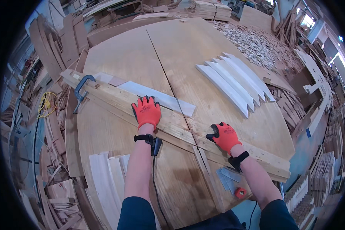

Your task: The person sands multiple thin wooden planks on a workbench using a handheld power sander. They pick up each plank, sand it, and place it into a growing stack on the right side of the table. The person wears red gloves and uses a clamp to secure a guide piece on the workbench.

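Head view: a wooden tabletop (122,53) with visible grain, a dark seam crossing it from the far edge.
Left hand (146,112): palm down on the beam (115,94), fingers a little apart, fingertips at the pale board (176,105); open, not closed around anything.
Right hand (224,136): on the beam past the seam, toward the right edge, thumb wide of the bent fingers; open.
Gloves: red backs, black fingertips; small dark print on both.
Wrists: black straps, one on each.
Beam: long, straight, squared wood with small dark marks, slanting from the left edge to the near right corner.
Pale board: thin, smooth and flat, along the beam's far side, across the seam.
Clamp (80,90): blue, C-shaped metal, on the beam at the left edge.
Cut boards (234,84): pale, laid side by side toward the far right edge, their ends cut to slanting points.
Strip (211,186): narrow wood, running from the beam to the near edge.
Plates (228,178): flat, grey, overlapping, near the near right corner.
Tape measure (240,193): red, rounded, just beside the plates.
Planks (103,180): pale, straight-edged, at the near left corner.
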Demonstrator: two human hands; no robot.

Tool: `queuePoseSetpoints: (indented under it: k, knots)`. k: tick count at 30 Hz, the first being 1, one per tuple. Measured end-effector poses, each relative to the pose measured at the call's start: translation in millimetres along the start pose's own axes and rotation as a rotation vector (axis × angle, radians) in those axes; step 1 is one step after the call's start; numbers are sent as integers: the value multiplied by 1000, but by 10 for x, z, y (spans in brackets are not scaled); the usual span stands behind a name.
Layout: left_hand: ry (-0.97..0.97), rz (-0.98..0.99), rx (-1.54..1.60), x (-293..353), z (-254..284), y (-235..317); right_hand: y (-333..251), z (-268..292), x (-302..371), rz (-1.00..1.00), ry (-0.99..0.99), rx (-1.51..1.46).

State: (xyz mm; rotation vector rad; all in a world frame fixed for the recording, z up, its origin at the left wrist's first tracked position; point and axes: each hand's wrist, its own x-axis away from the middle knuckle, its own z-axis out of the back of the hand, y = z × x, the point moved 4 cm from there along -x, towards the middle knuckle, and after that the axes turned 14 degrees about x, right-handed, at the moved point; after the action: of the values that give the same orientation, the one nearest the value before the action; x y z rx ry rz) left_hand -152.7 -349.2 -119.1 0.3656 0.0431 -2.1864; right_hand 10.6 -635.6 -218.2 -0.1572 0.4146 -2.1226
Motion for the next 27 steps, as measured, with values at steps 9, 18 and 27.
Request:
queuePoseSetpoints:
  k: [9, 18, 27]
  knots:
    - [-21, -6, -11, 28, 68, -8, -67, 262, 50, -26, -104, 46]
    - [71, -22, 96, -131, 188, 15, -147, 571, -226, 99, -270, 162]
    - [195, -13, 299, -139, 452, -84, -622, 554, -1483, 257, -70, 167]
